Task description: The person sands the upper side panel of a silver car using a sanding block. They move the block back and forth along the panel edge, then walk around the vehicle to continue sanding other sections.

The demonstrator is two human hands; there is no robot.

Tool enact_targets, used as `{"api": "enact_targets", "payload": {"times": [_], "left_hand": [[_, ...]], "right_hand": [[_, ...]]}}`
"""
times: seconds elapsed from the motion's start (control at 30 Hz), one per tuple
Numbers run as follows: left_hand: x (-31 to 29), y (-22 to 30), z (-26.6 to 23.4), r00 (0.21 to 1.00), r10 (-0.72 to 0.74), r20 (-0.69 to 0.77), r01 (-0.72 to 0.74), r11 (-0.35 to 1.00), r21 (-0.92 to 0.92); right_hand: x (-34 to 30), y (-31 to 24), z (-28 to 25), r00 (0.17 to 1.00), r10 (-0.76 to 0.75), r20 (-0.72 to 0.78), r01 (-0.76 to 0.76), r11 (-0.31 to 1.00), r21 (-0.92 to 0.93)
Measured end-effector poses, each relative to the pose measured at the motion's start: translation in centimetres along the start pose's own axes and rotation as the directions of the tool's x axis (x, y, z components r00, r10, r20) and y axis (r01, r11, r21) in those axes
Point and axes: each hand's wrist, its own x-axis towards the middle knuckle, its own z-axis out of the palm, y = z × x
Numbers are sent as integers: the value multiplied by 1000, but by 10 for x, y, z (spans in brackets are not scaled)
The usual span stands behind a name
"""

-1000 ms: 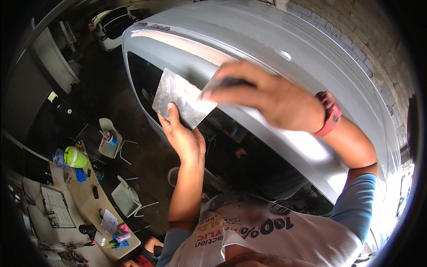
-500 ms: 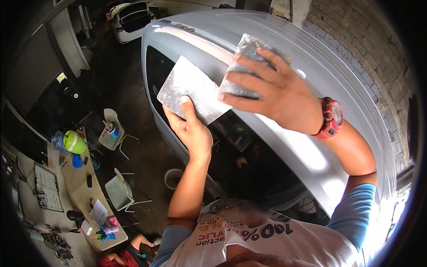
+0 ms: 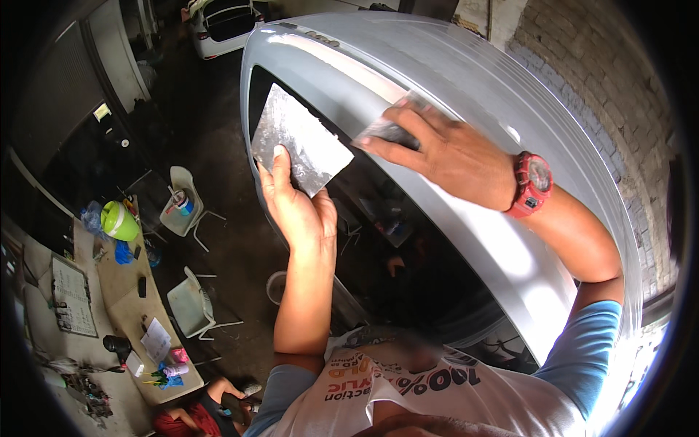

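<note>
My left hand [image 3: 295,197] grips a flat, square plate [image 3: 297,142] by its near edge, thumb on top. White and grey smears cover the plate's face. In my right hand [image 3: 455,156], which wears a red watch [image 3: 534,186], is a thin grey rectangular spreader [image 3: 393,132], partly hidden under the fingers and smeared by motion. It is to the right of the plate, over the side of a grey car [image 3: 328,84], near the roof edge. Whether it touches the body I cannot tell. A pale pinkish strip [image 3: 364,65] runs along that roof edge, beyond my right hand.
The car's dark side window [image 3: 408,277] lies below my hands. To the left stand two pale chairs [image 3: 191,302] and a long table [image 3: 120,291] with a green bucket [image 3: 120,221]. Another person [image 3: 211,411] sits at the lower left. A brick wall [image 3: 582,73] rises at right.
The plate in my left hand has shifted left and turned slightly. My right hand has drawn nearer with the spreader, now tilted, and a gap has opened between spreader and plate.
</note>
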Motion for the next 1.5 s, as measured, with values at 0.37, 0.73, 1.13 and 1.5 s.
{"api": "enact_targets", "payload": {"times": [0.37, 0.73, 1.13, 1.5], "left_hand": [[40, -12, -34, 943, 332, -31, -304, 895, 327], [11, -116, -134, 848, -526, 63, 523, 813, -257], [19, -123, -147, 861, -508, 18, 504, 848, -162], [16, -129, -156, 828, -552, 94, 560, 811, -167]], "right_hand": [[47, 3, 22, 980, -173, -100, 169, 985, -45], [287, 198, 114, 991, 109, 81, -133, 898, 419], [409, 221, 189, 982, 115, 147, -153, 947, 284], [407, 259, 194, 997, 44, 65, -66, 913, 402]]}}
